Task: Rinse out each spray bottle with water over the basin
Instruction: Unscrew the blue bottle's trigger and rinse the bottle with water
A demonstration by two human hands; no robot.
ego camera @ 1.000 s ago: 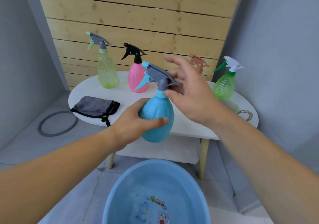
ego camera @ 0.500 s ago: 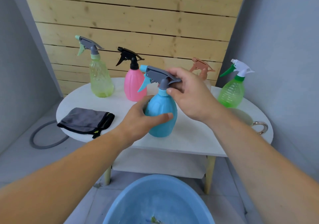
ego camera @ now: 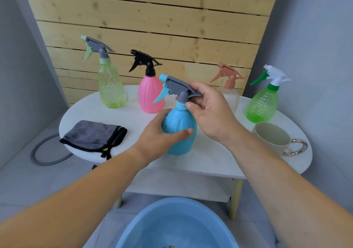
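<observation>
"Head view, entry one: what do we list at the centre?"

"We list the blue spray bottle, upright at the front middle of the white tabletop. Its grey sprayer head is fitted, nozzle pointing left."

"And the hands?"

"We enter the left hand with fingers and thumb curled round the bottle's body. We enter the right hand with fingers curled over the rear of the sprayer head and its thumb against the collar beneath. We count both as gripping."

"Entry two, the other bottles?"

"We record four, all upright along the back of the tabletop, sprayers on. At far left stands the yellow-green bottle, with the pink bottle near it. Next comes the clear bottle with a tan sprayer, behind the right hand, and the green bottle at far right."

"Basin?"

"We log the blue basin at the bottom edge, in front of the tabletop and lower than the held bottle, partly cut off."

"Sundries?"

"We note the grey cloth, folded, front left of the tabletop. We note the beige mug at front right with its handle to the right, and the grey hose loop on the floor at left."
</observation>
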